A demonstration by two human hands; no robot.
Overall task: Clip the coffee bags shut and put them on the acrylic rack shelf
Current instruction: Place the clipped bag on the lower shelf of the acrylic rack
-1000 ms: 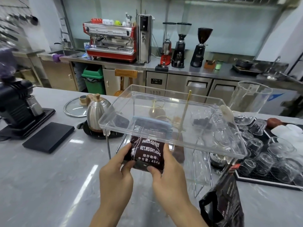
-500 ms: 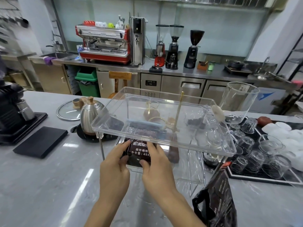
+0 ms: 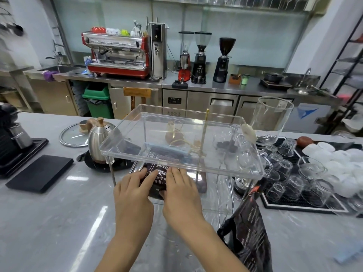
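A dark coffee bag point(image 3: 158, 178) with white print lies on the lower shelf point(image 3: 214, 195) of the clear acrylic rack point(image 3: 196, 118). A blue clip point(image 3: 169, 152) across its top shows through the upper tray. My left hand point(image 3: 133, 195) and my right hand point(image 3: 180, 193) rest side by side on the bag's near end, fingers laid over it. A second dark coffee bag point(image 3: 249, 228) stands on the counter to the right of my right forearm, its top crumpled and without a clip. A blurred blue object point(image 3: 349, 254) lies at the lower right.
A steel kettle point(image 3: 100, 140) and a glass lid point(image 3: 73, 135) sit left of the rack. A black pad point(image 3: 40, 173) and a black grinder point(image 3: 11, 134) are further left. Several upturned glasses point(image 3: 294, 179) on a black mat and a tall glass jar point(image 3: 272, 120) crowd the right.
Both hands have slid the clipped bag further in under the upper tray, so less of its print shows. The second bag has not moved.
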